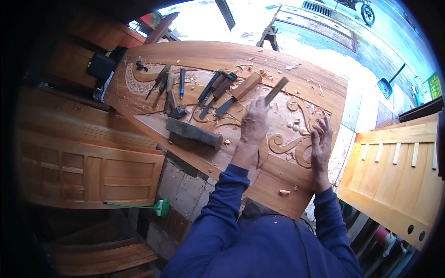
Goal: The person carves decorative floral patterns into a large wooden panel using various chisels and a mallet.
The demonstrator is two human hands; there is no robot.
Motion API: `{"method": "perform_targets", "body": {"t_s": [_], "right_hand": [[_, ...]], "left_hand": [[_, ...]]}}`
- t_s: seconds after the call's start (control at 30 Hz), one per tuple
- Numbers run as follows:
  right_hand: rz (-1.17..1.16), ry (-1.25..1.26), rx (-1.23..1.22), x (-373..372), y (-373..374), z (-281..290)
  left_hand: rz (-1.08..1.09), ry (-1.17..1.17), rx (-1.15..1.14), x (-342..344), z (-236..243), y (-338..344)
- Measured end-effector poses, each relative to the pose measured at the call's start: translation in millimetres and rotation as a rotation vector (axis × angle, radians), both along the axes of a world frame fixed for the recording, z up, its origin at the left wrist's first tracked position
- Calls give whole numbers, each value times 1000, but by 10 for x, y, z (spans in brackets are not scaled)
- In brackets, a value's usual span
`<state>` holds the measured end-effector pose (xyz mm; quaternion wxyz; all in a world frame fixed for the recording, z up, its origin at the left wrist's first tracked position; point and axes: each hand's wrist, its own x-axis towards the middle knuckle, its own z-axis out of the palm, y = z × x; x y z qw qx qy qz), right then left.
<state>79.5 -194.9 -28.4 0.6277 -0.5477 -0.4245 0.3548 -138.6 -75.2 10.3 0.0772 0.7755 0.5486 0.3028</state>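
Note:
My left hand [255, 120] is closed round a flat wooden stick [276, 91] that juts up past the fingers to the right; its lower end is hidden in the fist. My right hand [321, 143] rests open at the right part of a carved wooden panel [222, 51], fingers stretched beside a raised scroll carving [279, 143]. To the left of my left hand, several chisels lie on the panel, among them a wide one with a block-like wooden handle [247, 86] and one with a blue handle [182, 76]. A thick wooden block [193, 133] lies nearer me.
Wood shavings [284, 191] are strewn over the panel. Panelled wooden doors [92, 171] stand at left, with a green broom [161, 207] by them. A slatted wooden panel [394, 171] stands at right. A parked motorcycle [366, 11] shows outside.

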Motion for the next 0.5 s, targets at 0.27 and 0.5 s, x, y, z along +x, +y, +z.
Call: {"method": "perform_targets", "body": {"t_s": [0.27,0.5], "right_hand": [[-70,147,-112,125,-123,-195],[-132,85,-73,65,52,169]], "left_hand": [[12,74,54,-669,-226,247],[240,476,-3,-2007,-394,1479]]}}
